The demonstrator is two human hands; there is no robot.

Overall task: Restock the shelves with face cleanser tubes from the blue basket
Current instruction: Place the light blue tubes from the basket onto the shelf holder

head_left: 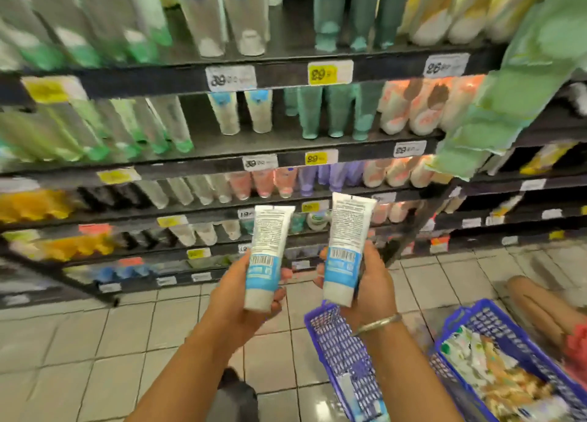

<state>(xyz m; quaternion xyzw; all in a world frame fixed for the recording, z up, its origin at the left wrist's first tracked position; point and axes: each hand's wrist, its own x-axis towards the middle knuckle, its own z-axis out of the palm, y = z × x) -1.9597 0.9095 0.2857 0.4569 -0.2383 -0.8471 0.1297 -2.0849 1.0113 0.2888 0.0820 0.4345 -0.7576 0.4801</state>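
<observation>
The left hand (246,286) grips one face cleanser tube (267,256) near its cap end, fingers curled round it, cap down and crimp up. The right hand (370,283) holds a second tube (344,250) the same way, w/ a thin bangle (378,324) on the wrist. Both tubes show their back side, barcode toward the camera, prob. so the front will face outward on the shelf. Both forearms reach forward and a bit up, wrists bent back, tubes side by side but apart.

Under the right arm is the blue basket (330,336), w/ at least one more tube inside. A second basket (495,332) w/ mixed packets stands to its right. Ahead are the shelves (374,145), where similar white-and-blue tubes (241,112) stand cap down; I judge that is the place they go.
</observation>
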